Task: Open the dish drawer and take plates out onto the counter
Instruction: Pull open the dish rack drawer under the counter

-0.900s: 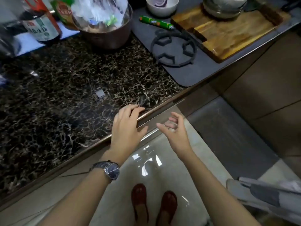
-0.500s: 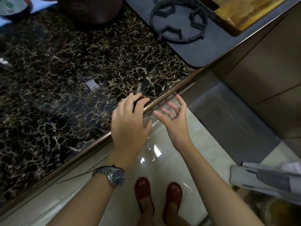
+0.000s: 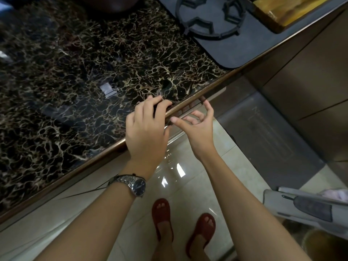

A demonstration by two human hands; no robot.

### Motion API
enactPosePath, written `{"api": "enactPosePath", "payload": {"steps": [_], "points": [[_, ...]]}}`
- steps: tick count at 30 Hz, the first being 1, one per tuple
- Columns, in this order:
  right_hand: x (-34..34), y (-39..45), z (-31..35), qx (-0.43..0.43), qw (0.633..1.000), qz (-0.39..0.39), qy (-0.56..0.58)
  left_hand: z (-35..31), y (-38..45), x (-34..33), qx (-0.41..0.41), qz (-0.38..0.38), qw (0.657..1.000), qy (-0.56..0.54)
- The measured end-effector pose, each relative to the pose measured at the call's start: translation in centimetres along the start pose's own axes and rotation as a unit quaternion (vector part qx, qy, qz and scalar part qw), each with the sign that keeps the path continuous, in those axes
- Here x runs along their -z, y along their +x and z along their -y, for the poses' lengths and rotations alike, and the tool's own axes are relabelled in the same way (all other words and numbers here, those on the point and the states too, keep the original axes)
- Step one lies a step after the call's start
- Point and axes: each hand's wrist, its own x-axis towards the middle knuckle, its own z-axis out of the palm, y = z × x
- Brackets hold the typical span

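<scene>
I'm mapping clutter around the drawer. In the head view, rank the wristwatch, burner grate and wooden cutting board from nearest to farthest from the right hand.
From the right hand:
1. Wristwatch, on the left wrist, below-left.
2. Burner grate, on the stovetop, above.
3. Wooden cutting board, top right corner.

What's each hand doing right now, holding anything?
Left hand: open, resting on the dark veined marble counter at its edge, holding nothing.
Right hand: open, fingers reaching under the counter lip, nothing gripped yet.
</scene>
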Motion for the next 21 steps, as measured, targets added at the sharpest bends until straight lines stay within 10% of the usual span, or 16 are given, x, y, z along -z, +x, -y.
{"api": "enactPosePath", "payload": {"steps": [21], "points": [[1.8,-2.5,-0.7,-0.019,0.998,-0.046,0.027,-0.5,0.2,1.2,0.022,0.052,0.998,0.001]]}}
